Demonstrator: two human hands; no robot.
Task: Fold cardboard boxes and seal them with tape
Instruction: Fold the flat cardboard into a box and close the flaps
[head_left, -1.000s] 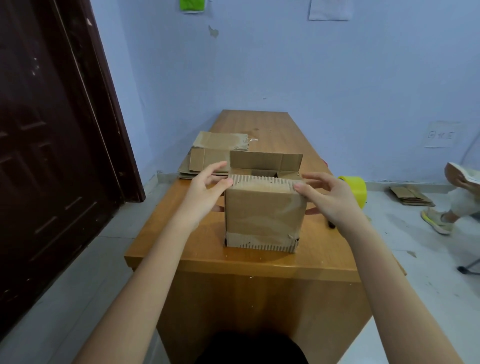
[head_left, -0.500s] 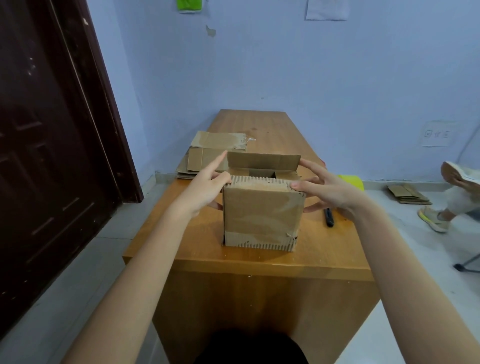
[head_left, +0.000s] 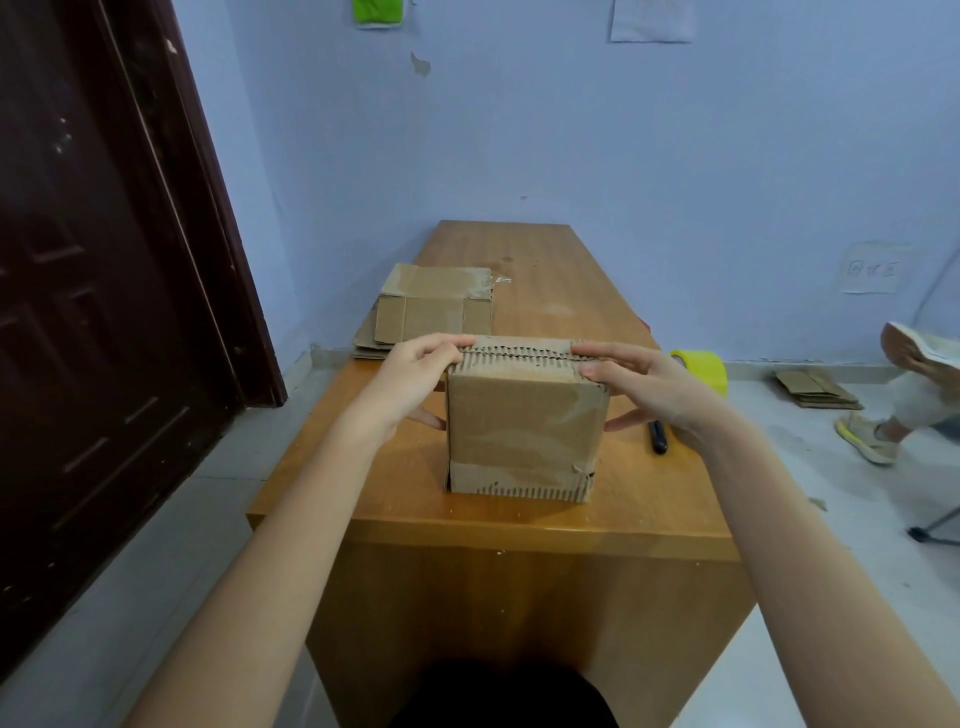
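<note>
A small brown cardboard box stands near the front edge of the wooden table, its top flaps folded down flat. My left hand curls its fingers over the box's top left corner, thumb against the left side. My right hand lies with straight fingers pressing on the top right flap, thumb against the right side. A yellow tape roll sits just right of my right hand, partly hidden by it.
A black cutter or marker lies right of the box. Flattened cardboard boxes are stacked at the table's left. A dark door stands to the left. More flat cardboard and a seated person's leg are on the floor at right.
The far flap that stood upright has been folded down, so the box top is closed. Both hands moved from the box's upper corners onto the top flaps.
</note>
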